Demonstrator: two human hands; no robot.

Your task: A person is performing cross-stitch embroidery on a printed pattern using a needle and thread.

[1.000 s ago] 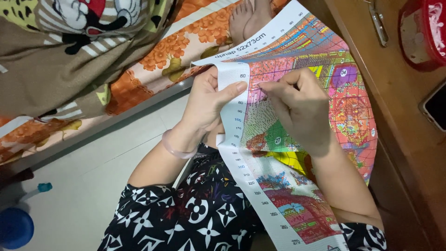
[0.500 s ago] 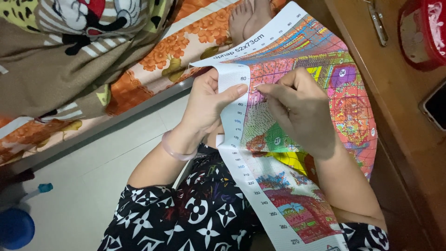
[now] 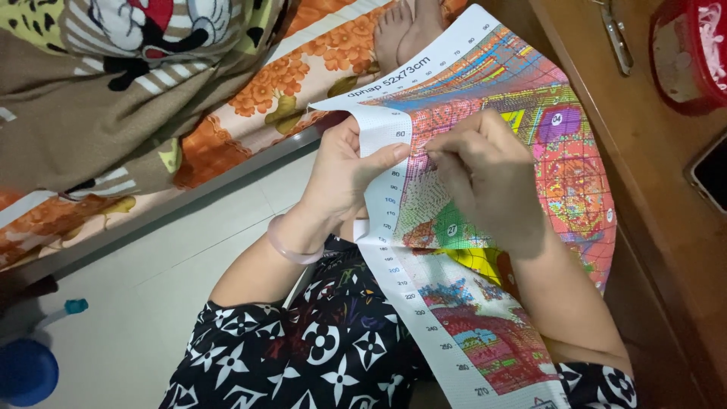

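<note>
Left hand (image 3: 341, 178) pinching white edge of colourful cross-stitch canvas (image 3: 485, 303), draped over lap. Right hand (image 3: 485, 170) resting on canvas, fingers (image 3: 447, 148) pressed together, perhaps around a needle; too small to tell.

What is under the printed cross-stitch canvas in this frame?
Beneath the canvas the person's lap in black patterned clothing shows at its left edge. The left hand pinches the white border, fingers tucked behind. The right hand rests on top. Everything else underneath is covered.
</note>
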